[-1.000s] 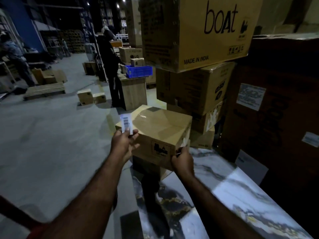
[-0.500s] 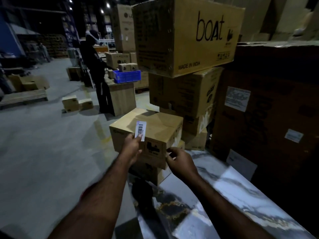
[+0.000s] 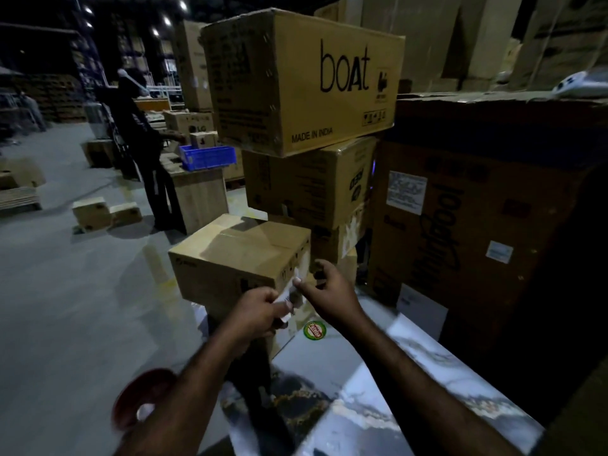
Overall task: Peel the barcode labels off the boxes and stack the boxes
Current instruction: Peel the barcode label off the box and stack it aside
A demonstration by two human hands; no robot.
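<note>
A small brown cardboard box (image 3: 243, 255) sits on top of another box in front of me, beside a tall stack topped by a "boat" box (image 3: 302, 83). My left hand (image 3: 260, 311) is closed on a white barcode label (image 3: 285, 302) held low at the box's near corner. My right hand (image 3: 332, 291) pinches the label's upper end (image 3: 296, 282) with thumb and forefinger against the box's right side. Most of the label is hidden by my fingers.
A marble-patterned slab (image 3: 362, 373) lies under my arms. A large dark Whirlpool carton (image 3: 477, 225) stands at the right. A person (image 3: 144, 153) works at a wooden counter with a blue crate (image 3: 207, 156). Small boxes (image 3: 105, 212) lie on the grey floor.
My left hand brought the peeled label down from above the box's top to its near right corner. My right hand came up to pinch the label. The view shifted left.
</note>
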